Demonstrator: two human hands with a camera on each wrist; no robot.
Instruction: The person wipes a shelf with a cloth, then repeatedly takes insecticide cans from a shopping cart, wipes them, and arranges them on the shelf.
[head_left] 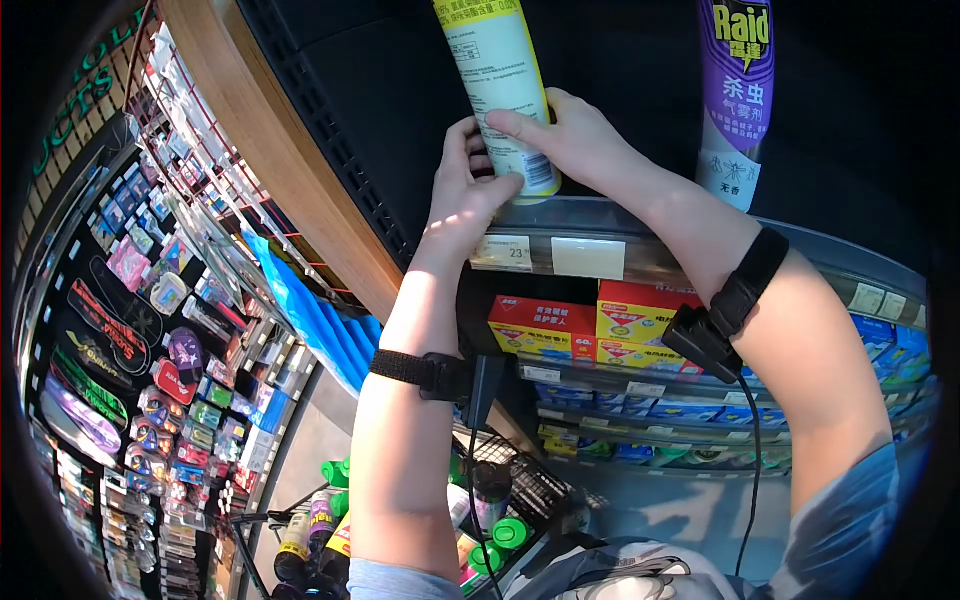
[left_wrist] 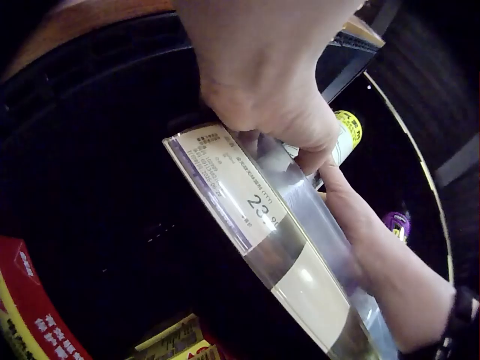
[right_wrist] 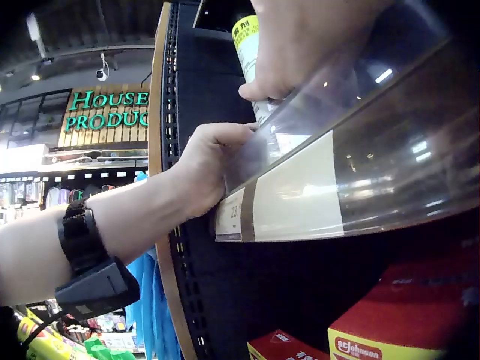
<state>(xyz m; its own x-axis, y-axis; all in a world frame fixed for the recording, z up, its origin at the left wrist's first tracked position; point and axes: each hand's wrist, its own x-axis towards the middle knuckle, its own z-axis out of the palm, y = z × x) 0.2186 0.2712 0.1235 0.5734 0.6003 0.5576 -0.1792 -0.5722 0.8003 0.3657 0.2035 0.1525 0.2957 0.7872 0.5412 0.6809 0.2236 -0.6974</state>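
A pale spray can [head_left: 505, 80] with a yellow top band and a barcode stands at the front of the upper shelf, behind the clear price rail [head_left: 590, 258]. My left hand [head_left: 462, 195] grips its lower part from the left, thumb across the front. From the right, my right hand [head_left: 580, 135] holds it too, thumb on the label and the other fingers hidden behind. In the right wrist view both hands meet at the can [right_wrist: 247, 51] just over the rail. A purple Raid can [head_left: 737, 100] stands farther right on this shelf.
Red and yellow boxes [head_left: 545, 325] fill the shelf below, with blue packs [head_left: 690, 410] lower down. A wooden post [head_left: 290, 170] borders the shelf on the left. Below my arms, a black basket [head_left: 545, 480] holds several cans and bottles. Packaged goods [head_left: 185, 360] hang at far left.
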